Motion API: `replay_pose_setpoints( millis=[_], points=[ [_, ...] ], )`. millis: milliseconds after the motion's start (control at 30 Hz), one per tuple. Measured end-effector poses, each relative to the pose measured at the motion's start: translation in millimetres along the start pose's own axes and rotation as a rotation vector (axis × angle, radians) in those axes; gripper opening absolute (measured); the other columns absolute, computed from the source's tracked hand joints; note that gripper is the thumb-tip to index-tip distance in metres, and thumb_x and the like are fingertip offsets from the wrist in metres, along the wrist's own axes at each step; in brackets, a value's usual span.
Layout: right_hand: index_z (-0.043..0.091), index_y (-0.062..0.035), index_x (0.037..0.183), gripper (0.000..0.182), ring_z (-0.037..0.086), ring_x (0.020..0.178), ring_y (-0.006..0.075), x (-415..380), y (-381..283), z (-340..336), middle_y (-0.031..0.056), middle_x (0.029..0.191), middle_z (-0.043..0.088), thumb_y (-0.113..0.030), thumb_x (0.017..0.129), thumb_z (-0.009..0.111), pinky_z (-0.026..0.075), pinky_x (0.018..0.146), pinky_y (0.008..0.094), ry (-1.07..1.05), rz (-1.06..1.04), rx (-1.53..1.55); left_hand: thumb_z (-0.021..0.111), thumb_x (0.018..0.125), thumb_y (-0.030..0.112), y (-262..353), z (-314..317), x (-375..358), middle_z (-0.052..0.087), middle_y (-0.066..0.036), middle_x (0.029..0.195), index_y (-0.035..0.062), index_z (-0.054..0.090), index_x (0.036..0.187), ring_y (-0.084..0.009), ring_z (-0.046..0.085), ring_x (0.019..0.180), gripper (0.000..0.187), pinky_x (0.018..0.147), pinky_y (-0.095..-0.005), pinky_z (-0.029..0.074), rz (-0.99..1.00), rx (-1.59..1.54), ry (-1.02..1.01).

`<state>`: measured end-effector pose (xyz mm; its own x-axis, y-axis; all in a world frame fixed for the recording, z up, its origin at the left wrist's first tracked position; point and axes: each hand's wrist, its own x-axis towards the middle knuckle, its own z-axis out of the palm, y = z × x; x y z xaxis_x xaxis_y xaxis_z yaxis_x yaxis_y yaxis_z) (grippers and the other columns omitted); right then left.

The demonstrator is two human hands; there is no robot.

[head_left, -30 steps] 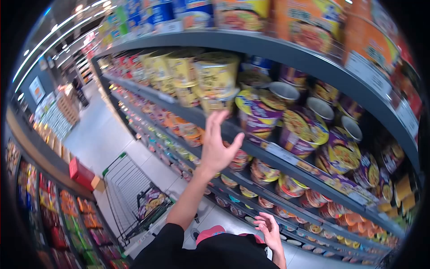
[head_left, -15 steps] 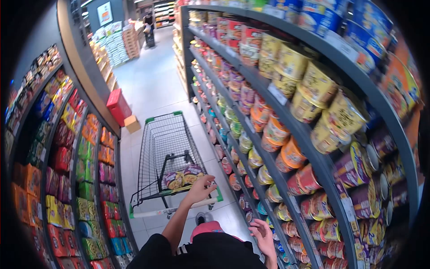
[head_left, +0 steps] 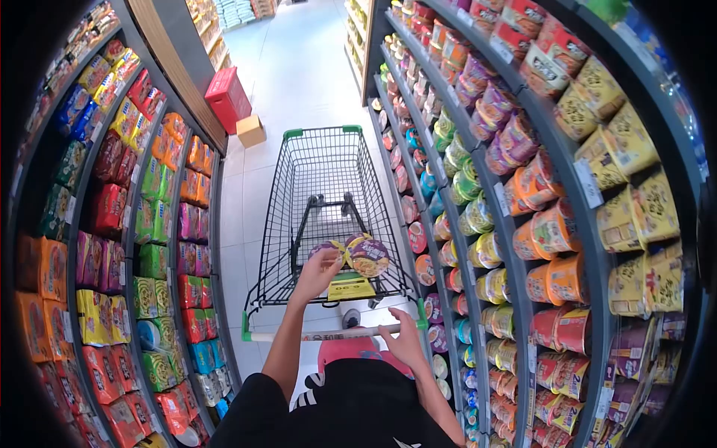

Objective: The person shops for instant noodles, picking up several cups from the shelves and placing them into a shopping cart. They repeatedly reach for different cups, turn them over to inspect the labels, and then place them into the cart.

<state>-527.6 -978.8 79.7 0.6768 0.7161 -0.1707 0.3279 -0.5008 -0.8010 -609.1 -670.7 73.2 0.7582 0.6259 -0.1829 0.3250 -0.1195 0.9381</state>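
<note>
Head view, looking down an aisle. We see the left hand (head_left: 317, 270) over the cart (head_left: 328, 179), its grip closed on the near edge of a purple bowl (head_left: 328, 249); most of that bowl is hidden under the fingers, so we cannot read its lid. A second bowl (head_left: 369, 257) lies just beside it, touching or nearly so, on the fold-out seat at the cart's rear; whether both rest on the seat or the first is held above it, we cannot tell. A yellow tag (head_left: 351, 286) shows below them, print too small to read. The right hand (head_left: 404, 342) grips the cart handle (head_left: 299, 335), fingers wrapped over the bar; its thumb is out of sight. Shelves of cups (head_left: 553, 224) run along the right, packets (head_left: 157, 261) along the left, both cut off by the lens rim. A red crate (head_left: 226, 94) and a box (head_left: 251, 131) sit on the floor beyond the cart
</note>
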Motion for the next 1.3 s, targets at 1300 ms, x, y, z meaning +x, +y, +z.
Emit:
replay_pose_setpoints(
  millis=[1300],
  points=[
    [0.024,-0.0004,0.164,0.104,0.052,0.141,0.0389,27.2,-74.1,-38.0,0.0259,0.162,0.037,-0.027,0.087,0.089,0.053,0.108,0.0491,0.211,0.149,0.085,0.078,0.097,0.042,28.1,12.6,35.4,0.069,-0.014,0.130,-0.0027,0.056,0.143,-0.0184,0.066,0.115,0.068,0.101,-0.0345,0.053,-0.214,-0.263,-0.250]
  ],
)
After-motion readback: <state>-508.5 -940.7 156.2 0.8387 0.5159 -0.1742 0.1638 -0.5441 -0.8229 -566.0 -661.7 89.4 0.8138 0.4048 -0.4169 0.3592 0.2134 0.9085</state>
